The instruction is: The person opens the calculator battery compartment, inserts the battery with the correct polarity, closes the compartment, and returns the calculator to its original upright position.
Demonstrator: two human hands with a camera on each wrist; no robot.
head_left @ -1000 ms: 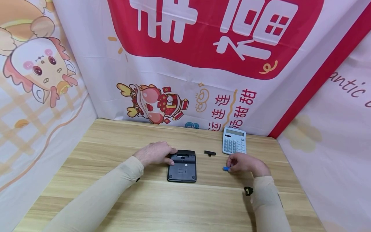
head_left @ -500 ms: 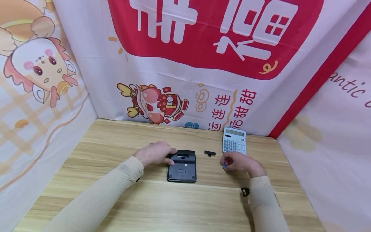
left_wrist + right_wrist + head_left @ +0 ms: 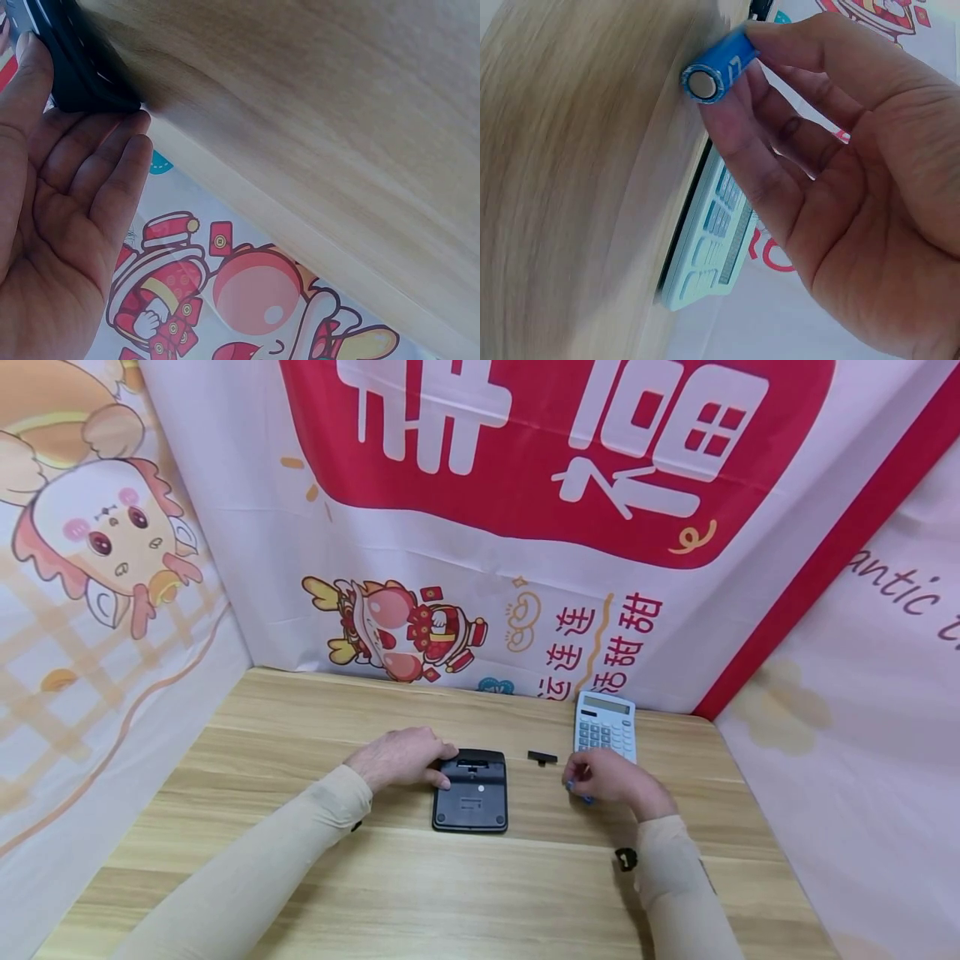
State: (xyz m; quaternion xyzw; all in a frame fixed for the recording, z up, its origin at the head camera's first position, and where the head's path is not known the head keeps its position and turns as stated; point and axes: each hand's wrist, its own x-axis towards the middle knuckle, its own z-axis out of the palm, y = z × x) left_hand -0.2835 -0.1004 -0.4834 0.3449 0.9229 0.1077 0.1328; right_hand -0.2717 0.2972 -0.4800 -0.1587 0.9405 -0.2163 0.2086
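Note:
A black calculator (image 3: 471, 802) lies face down on the table, its battery compartment (image 3: 472, 765) uncovered near the far edge. My left hand (image 3: 401, 757) grips its left side; in the left wrist view the thumb (image 3: 28, 75) lies over the dark casing (image 3: 79, 67) and the fingers touch its edge. To the right, my right hand (image 3: 609, 775) pinches a small blue battery (image 3: 718, 67) between thumb and fingertips, one flat metal end showing in the right wrist view. Between the hands lies a small black battery cover (image 3: 542, 757).
Beyond my right hand, a light blue calculator (image 3: 621, 714) lies face up near the table's back edge, its lower keys partly hidden by the hand. Printed cloth (image 3: 420, 543) hangs behind the wooden table (image 3: 450, 893) and along both sides.
My right hand has moved a little left with the battery, toward the black calculator. The left hand and the black calculator have stayed put.

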